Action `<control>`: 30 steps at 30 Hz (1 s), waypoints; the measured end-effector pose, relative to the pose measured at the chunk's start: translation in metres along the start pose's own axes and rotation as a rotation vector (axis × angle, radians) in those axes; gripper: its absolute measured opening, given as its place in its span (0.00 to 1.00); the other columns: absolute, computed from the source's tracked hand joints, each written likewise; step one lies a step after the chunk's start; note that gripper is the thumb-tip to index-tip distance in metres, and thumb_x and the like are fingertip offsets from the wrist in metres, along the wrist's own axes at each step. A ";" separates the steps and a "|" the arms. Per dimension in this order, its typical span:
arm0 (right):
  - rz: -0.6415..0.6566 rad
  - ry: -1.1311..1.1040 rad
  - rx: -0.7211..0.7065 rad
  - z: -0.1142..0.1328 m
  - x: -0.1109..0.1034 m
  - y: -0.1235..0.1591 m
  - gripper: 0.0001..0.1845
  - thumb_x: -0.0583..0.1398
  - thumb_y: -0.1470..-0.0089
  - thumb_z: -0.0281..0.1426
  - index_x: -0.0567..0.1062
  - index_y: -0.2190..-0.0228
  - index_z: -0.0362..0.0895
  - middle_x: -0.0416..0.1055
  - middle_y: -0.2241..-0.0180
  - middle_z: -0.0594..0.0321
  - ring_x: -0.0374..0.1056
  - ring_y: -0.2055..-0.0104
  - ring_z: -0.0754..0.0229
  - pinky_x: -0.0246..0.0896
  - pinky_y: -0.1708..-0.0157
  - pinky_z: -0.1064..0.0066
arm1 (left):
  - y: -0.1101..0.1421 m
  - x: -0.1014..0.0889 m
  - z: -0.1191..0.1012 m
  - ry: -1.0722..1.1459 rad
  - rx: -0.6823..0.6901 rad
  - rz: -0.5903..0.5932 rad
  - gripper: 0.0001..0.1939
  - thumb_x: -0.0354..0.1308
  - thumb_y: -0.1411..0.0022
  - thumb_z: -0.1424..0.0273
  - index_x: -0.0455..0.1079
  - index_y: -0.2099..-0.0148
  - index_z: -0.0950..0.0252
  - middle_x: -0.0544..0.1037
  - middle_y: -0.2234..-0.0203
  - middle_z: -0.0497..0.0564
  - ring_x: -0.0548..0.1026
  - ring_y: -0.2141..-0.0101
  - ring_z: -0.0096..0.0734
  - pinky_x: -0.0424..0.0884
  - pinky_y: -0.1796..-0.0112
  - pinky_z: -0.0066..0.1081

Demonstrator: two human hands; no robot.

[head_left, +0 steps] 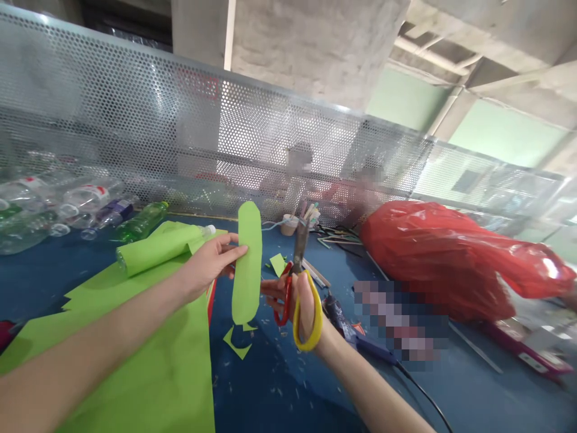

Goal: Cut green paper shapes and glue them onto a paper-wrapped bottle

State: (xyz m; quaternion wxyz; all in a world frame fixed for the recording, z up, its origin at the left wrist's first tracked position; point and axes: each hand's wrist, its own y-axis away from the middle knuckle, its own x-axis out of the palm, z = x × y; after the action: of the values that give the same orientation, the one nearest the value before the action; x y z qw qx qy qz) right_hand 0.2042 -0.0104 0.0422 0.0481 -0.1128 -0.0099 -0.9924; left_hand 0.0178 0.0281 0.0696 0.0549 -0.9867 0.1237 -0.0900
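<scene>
My left hand (220,258) pinches the left edge of a long green paper strip (247,276) with rounded ends, held upright above the table. My right hand (300,300) grips scissors (297,264) with one red and one yellow handle loop, the blades pointing up and away. The blades stand to the right of the strip, apart from it. Below the strip, green paper offcuts (237,346) lie on the blue table. Large green paper sheets (166,355) spread under my left forearm, and a bottle wrapped in green paper (157,249) rests on them.
Plastic bottles (94,195) lie at the back left. A cup of sticks (289,225) stands near the perforated metal screen (270,132). On the right are a red plastic bag (433,258) and a blue corded tool (369,346). Blurred people show behind the screen.
</scene>
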 end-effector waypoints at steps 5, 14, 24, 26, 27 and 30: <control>0.244 0.141 0.064 -0.003 0.000 0.016 0.31 0.54 0.54 0.61 0.68 0.73 0.44 0.68 0.76 0.64 0.67 0.73 0.60 0.67 0.63 0.64 | 0.000 -0.001 -0.003 -0.018 0.118 -0.121 0.15 0.65 0.51 0.63 0.68 0.63 0.64 0.76 0.76 0.47 0.72 0.78 0.27 0.66 0.78 0.26; 0.467 0.404 0.080 -0.001 -0.001 0.030 0.31 0.45 0.46 0.59 0.66 0.66 0.45 0.54 0.77 0.69 0.54 0.77 0.65 0.69 0.70 0.65 | -0.003 -0.010 -0.007 -0.166 0.285 -0.264 0.11 0.62 0.47 0.64 0.67 0.64 0.63 0.74 0.81 0.45 0.68 0.84 0.25 0.64 0.82 0.25; 0.490 0.618 -0.011 0.010 -0.001 0.042 0.29 0.44 0.43 0.56 0.66 0.67 0.44 0.58 0.72 0.64 0.60 0.72 0.62 0.68 0.71 0.69 | -0.004 -0.015 -0.006 -0.121 0.322 -0.393 0.12 0.61 0.46 0.61 0.69 0.63 0.63 0.78 0.77 0.48 0.73 0.79 0.29 0.68 0.78 0.27; 0.476 0.635 -0.045 0.008 -0.001 0.042 0.27 0.46 0.43 0.55 0.66 0.68 0.44 0.58 0.73 0.64 0.60 0.74 0.63 0.67 0.73 0.70 | -0.004 -0.015 -0.006 -0.132 0.336 -0.396 0.12 0.61 0.45 0.61 0.69 0.63 0.63 0.78 0.76 0.48 0.73 0.79 0.29 0.68 0.78 0.27; 0.467 0.644 -0.054 0.007 -0.002 0.041 0.26 0.46 0.42 0.54 0.66 0.69 0.44 0.58 0.73 0.65 0.60 0.74 0.63 0.66 0.74 0.71 | -0.004 -0.015 -0.006 -0.138 0.347 -0.397 0.12 0.60 0.45 0.61 0.70 0.63 0.63 0.78 0.76 0.48 0.73 0.79 0.29 0.68 0.78 0.26; 0.435 0.688 -0.076 0.005 -0.004 0.040 0.25 0.46 0.41 0.52 0.67 0.69 0.45 0.58 0.75 0.66 0.59 0.76 0.64 0.63 0.76 0.72 | -0.005 -0.015 -0.006 -0.122 0.369 -0.404 0.12 0.61 0.45 0.62 0.70 0.62 0.63 0.78 0.77 0.48 0.73 0.80 0.29 0.67 0.79 0.26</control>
State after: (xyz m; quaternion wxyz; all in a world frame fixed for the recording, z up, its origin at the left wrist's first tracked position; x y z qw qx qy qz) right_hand 0.2130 -0.0499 0.0466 0.2534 0.2245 0.0674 -0.9385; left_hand 0.0030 0.0363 0.0739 0.2220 -0.9682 -0.0977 -0.0608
